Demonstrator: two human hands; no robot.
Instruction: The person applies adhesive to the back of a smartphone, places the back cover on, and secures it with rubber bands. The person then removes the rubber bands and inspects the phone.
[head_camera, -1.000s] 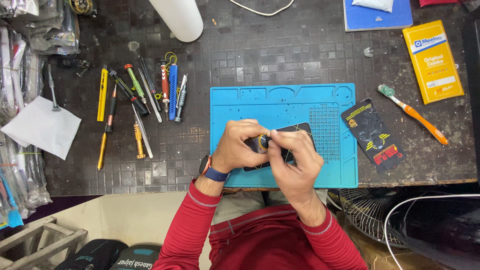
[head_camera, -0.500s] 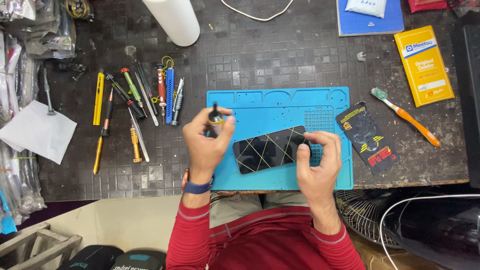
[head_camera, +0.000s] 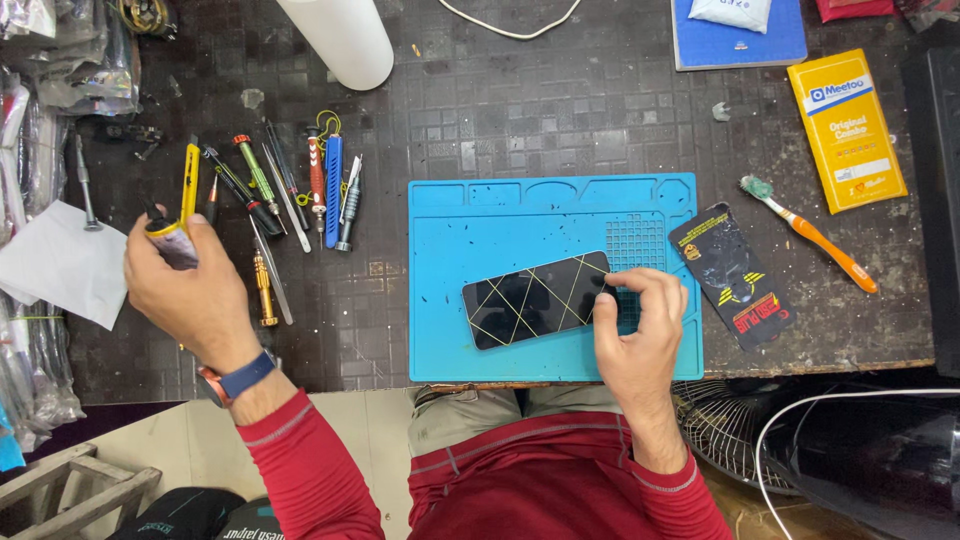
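Meanwhile left hand (head_camera: 190, 290) grips small bottle (head_camera: 168, 240); right hand (head_camera: 640, 335) touches phone (head_camera: 535, 298).

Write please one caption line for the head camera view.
Right hand steadies a phone on a blue mat; left hand holds a small tool beside the screwdrivers.

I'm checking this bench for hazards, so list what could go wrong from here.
1. The phone lies at an angle on the blue mat, held only by the right hand at one end; it could pivot.
2. The left hand carries a small tool over the row of screwdrivers; it might knock them.
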